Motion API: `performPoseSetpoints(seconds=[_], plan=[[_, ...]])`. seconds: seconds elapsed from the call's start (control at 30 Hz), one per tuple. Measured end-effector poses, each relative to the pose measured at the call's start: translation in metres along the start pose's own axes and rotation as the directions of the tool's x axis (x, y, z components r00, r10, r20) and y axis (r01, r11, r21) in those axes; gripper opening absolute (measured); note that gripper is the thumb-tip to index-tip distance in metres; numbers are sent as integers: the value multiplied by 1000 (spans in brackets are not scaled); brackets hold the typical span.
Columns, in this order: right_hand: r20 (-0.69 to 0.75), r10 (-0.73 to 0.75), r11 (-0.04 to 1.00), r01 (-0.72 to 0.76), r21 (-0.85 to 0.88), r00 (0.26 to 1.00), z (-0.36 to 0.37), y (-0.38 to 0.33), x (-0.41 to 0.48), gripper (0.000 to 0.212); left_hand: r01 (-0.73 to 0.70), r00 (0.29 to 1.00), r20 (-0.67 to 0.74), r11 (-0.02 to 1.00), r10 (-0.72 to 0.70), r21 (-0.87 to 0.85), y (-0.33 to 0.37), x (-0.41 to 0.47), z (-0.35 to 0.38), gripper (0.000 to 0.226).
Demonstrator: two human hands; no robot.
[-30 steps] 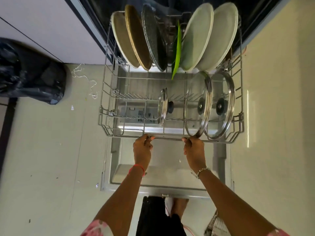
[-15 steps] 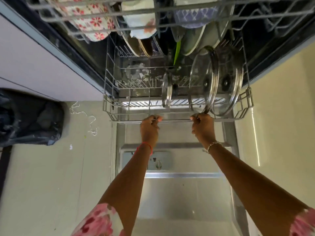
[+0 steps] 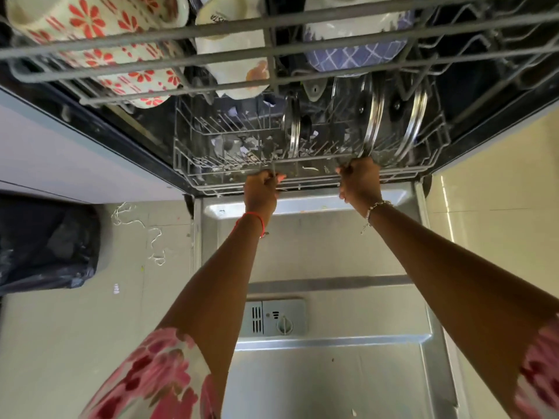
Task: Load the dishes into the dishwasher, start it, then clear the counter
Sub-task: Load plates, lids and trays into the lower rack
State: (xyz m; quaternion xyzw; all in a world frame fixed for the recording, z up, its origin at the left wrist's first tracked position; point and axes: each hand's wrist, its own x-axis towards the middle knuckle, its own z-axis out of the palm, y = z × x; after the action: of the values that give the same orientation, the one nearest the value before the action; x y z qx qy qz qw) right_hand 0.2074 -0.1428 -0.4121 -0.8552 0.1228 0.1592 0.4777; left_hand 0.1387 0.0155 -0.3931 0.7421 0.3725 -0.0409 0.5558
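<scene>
Both hands are closed on the front rail of the lower rack (image 3: 193, 164): the left hand (image 3: 261, 189) near its middle, the right hand (image 3: 360, 179) toward its right. Three glass lids (image 3: 373, 116) stand upright along the rack's front. Mugs (image 3: 90, 22) hang in the upper rack (image 3: 211, 58).

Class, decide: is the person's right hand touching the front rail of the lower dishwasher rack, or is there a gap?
Touching. In the head view, the right hand has its fingers curled over the front rail of the lower rack, with no gap visible.
</scene>
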Motion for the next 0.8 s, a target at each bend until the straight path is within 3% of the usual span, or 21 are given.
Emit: performPoseSetpoints(seconds=[0.2, 0.37, 0.43, 0.53, 0.6, 0.67, 0.8], plan=[[-9, 55, 997, -54, 58, 998, 5, -8, 26, 8, 2, 1000, 5, 1000, -2, 25, 12, 21, 1, 19], [-7, 39, 999, -39, -8, 999, 5, -8, 25, 13, 11, 1000, 8, 1000, -12, 27, 12, 21, 2, 19], [-5, 37, 999, -38, -25, 999, 5, -10, 27, 26, 10, 1000, 29, 1000, -11, 18, 13, 20, 0, 19], [99, 17, 985, 0, -174, 995, -4, -14, 21, 9, -13, 994, 109, 1000, 15, -20, 6, 1, -4, 33], [206, -27, 951, 89, -295, 978, -12, -7, 6, 43, -48, 991, 124, 997, 54, -54, -11, -23, -7, 59], [234, -92, 961, 148, -233, 968, -24, 3, -20, 65, -81, 992, 93, 996, 85, -49, -32, -46, -11, 70], [324, -107, 926, 213, -311, 940, -42, 29, -75, 67, -89, 995, 38, 996, 89, -6, -71, -82, -20, 56]])
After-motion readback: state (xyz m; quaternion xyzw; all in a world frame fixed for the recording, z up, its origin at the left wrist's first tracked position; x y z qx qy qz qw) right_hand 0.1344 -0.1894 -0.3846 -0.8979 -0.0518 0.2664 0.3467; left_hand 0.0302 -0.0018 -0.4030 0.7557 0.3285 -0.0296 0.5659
